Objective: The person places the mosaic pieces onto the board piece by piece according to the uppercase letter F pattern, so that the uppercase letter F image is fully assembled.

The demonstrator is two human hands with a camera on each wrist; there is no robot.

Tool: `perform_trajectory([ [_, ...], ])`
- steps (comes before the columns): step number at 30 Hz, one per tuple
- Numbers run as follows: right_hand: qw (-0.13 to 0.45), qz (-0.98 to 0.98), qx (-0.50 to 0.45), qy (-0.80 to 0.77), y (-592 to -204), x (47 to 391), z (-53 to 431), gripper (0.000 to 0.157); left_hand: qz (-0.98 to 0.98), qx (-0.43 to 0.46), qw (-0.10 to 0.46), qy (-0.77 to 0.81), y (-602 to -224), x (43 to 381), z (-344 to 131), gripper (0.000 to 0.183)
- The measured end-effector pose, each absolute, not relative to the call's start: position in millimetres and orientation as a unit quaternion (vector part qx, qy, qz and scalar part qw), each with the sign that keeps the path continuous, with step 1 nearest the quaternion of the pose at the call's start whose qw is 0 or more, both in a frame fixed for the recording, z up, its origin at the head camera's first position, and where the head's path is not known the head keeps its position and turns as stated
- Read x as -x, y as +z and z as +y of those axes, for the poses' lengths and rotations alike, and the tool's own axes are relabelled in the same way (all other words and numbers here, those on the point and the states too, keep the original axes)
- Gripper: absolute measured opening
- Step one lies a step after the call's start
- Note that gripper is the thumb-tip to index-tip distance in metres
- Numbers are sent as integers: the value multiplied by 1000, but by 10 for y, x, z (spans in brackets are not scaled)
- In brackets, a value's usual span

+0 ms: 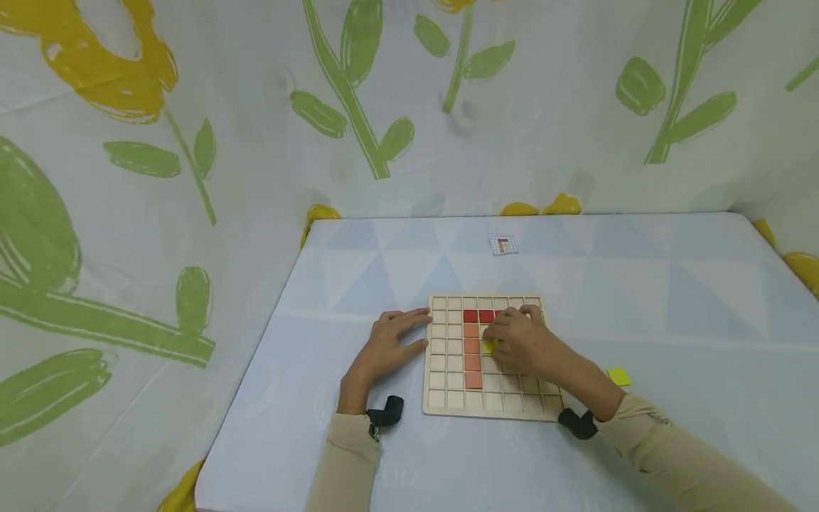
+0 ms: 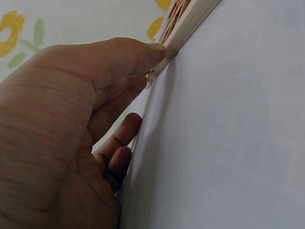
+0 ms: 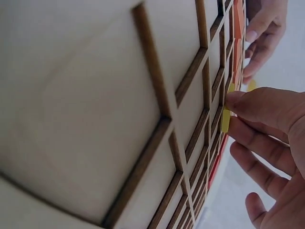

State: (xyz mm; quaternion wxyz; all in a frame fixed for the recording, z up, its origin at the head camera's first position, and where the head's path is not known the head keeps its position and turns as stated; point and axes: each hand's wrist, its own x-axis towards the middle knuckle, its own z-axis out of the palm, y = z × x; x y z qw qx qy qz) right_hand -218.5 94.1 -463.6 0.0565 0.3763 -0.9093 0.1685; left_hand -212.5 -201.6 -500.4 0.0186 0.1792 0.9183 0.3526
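A wooden grid board [image 1: 448,412] lies flat on the table, with square cells divided by raised strips. Red tiles [image 1: 470,316] sit in a row near its far side, and a column of orange tiles [image 1: 472,362] runs toward me beneath them. Between thumb and index finger, my right hand [image 1: 526,344] pinches a yellow tile [image 3: 226,120] at the grid, just right of the orange column. That hand covers part of the board's right side. My left hand [image 1: 385,347] rests at the board's left edge, its thumb and fingertips touching the rim, fingers extended.
A loose yellow tile [image 1: 618,377] lies on the table beside my right wrist. Farther back is a small card [image 1: 503,244] printed with a coloured grid pattern. Floral cloth [image 1: 243,142] hangs behind and beside the table [image 1: 307,455].
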Motion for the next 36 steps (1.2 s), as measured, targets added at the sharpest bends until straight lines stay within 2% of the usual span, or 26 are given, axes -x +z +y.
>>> perform_trajectory([
  [10, 79, -900, -385, 188, -4675, 2157, 997, 20, 915, -187, 13, 357, -5029, 2127, -1977, 44],
  [23, 58, -920, -337, 193, -4496, 2040, 1308, 22, 915, -175, 18, 362, -4988, 2129, -1991, 46],
  [30, 78, -922, -327, 193, -4419, 1953, 1582, 25, 917, -169, 22, 360, -4998, 2128, -2009, 45],
  [36, 118, -914, -335, 197, -4407, 1884, 1827, 28, 920, -162, 27, 356, -5012, 2137, -1999, 45],
])
